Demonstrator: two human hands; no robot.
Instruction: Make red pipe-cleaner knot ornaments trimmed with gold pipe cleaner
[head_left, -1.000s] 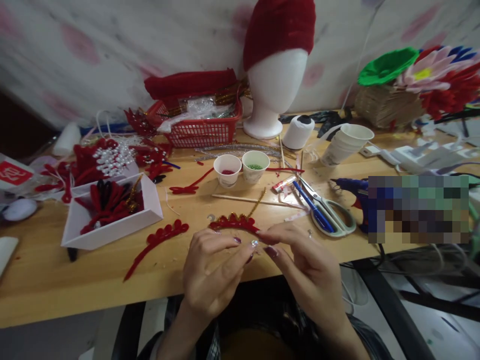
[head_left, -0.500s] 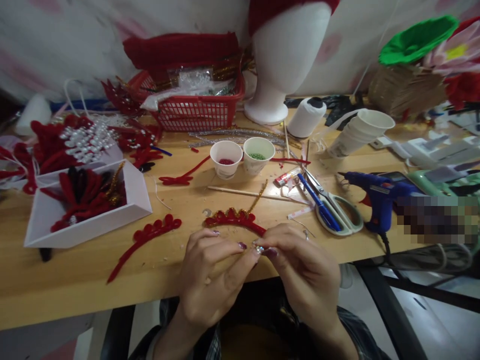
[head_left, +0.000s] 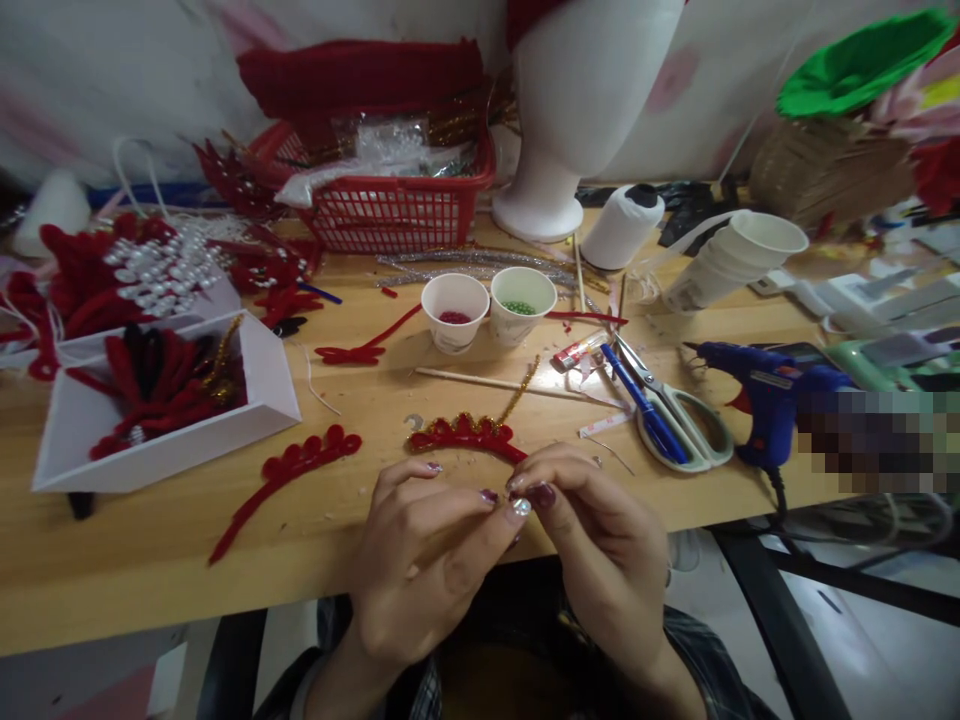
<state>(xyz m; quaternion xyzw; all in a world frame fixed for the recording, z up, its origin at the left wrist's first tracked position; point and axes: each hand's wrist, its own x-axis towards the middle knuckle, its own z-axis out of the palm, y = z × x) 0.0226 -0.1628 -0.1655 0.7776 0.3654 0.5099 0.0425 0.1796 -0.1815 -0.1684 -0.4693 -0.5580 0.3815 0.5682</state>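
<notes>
My left hand (head_left: 431, 560) and my right hand (head_left: 600, 550) meet fingertip to fingertip over the table's front edge. Thumb and forefinger are pinched on each hand; whatever lies between them is too small to make out. Just beyond the fingers rests a red fuzzy looped strip with gold tinsel edging (head_left: 461, 432), its right end hidden behind my right hand. To the left lies a plain red looped strip (head_left: 289, 480). Farther back stand a paper cup of red beads (head_left: 454, 335) and a paper cup of green beads (head_left: 525, 325).
Scissors (head_left: 694, 425) with a blue pen (head_left: 652, 420) and a blue glue gun (head_left: 772, 380) lie at right. A white box (head_left: 187, 440) of red pieces stands left. Behind are a red basket (head_left: 390, 215), a foam head stand (head_left: 540, 210), a thread cone (head_left: 622, 230) and stacked cups (head_left: 727, 260).
My right fingertips have shifted slightly, with the thumb turned more into view. Both hands stay together. The camera view has moved a little.
</notes>
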